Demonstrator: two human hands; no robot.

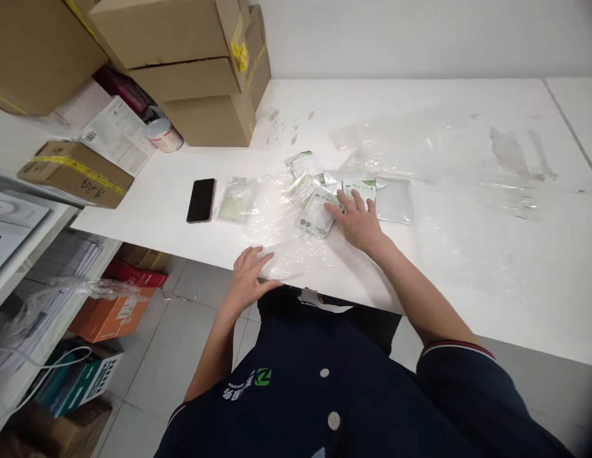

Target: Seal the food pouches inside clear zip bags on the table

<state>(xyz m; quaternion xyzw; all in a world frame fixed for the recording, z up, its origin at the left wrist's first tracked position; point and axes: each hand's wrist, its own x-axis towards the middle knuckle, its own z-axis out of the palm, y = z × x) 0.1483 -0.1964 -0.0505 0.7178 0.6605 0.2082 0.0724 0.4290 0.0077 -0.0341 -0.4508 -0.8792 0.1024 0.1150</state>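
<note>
My left hand (249,280) rests at the table's front edge, fingers spread beside and on a clear plastic bag (296,257). Over a small pile of packets my right hand (358,222) reaches with its fingers apart, fingertips touching a green-and-white packet (360,187). Just left of those fingers lies a printed white sachet (315,215), and another sachet (305,165) sits at the back of the pile. A silvery flat pouch (394,200) is to the right. Farther left, a pale green packet in clear wrap (238,199) lies flat.
A black phone (201,200) lies at left on the white table (467,280). Cardboard boxes (195,83) and a small can (165,135) stand behind it. Clear plastic film (400,149) spreads across the table's back. Shelves with an orange box (114,317) are at lower left.
</note>
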